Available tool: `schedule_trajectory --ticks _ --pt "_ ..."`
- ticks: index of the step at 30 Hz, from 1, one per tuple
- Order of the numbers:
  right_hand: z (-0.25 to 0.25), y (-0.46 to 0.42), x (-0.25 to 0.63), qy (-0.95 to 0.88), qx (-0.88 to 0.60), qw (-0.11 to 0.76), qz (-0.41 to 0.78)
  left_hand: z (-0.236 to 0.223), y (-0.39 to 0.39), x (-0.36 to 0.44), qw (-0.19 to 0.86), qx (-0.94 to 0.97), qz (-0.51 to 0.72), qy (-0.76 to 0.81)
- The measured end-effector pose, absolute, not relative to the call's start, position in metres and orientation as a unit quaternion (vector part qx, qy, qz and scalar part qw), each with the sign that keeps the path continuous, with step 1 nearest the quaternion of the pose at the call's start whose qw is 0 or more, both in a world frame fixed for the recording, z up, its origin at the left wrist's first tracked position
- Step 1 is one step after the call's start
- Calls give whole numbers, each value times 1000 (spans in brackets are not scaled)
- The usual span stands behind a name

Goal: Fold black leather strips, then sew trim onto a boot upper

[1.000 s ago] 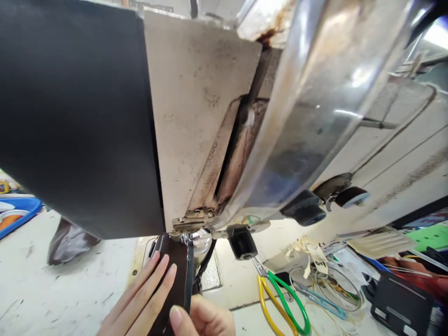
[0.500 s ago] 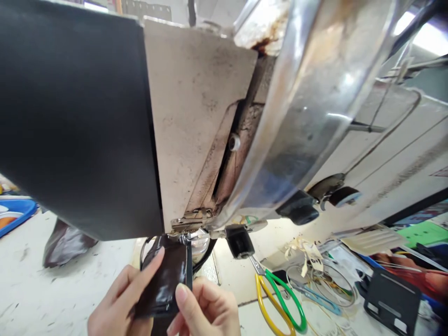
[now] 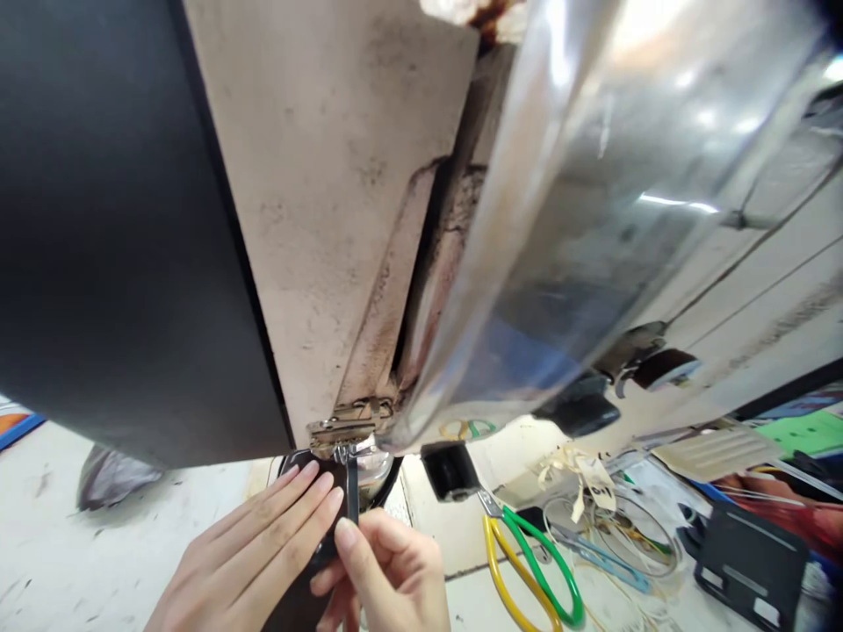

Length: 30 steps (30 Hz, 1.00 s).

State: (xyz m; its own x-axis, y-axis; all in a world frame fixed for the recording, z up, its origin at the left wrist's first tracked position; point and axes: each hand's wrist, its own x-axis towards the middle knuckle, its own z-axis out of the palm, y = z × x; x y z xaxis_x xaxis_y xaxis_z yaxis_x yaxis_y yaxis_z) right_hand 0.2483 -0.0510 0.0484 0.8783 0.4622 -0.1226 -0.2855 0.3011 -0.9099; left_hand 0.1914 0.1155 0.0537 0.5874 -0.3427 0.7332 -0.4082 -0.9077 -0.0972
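1. Here, at bottom centre, the left hand (image 3: 263,549) lies flat, fingers open, on a dark leather piece (image 3: 309,570) under the sewing machine (image 3: 356,263).
2. The right hand (image 3: 388,570) pinches that piece's edge.
3. Green-and-yellow scissors (image 3: 527,570) lie on the desk (image 3: 66,562) at lower right.

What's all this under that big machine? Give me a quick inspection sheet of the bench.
Surface: scuffed white table.
Job's things: dark glossy strip lying under the presser foot of the sewing machine.
Clutter: scissors with yellow and green handles, paper tags, dark scrap.
Hands: left hand flat on the strip; right hand pinching its edge.
Cables: thin wire loops.
Surroundings: black holder, green sheet.
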Motion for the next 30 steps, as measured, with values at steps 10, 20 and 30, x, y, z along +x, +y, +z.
schedule_trajectory --ticks 10,20,30 --pt "66 -44 258 -69 -543 818 177 74 138 199 62 890 375 -252" --pt "58 -45 261 -64 -569 806 149 79 136 214 103 864 405 -280" --pt "41 -67 254 -73 -608 782 120 95 119 208 -38 885 393 -248"
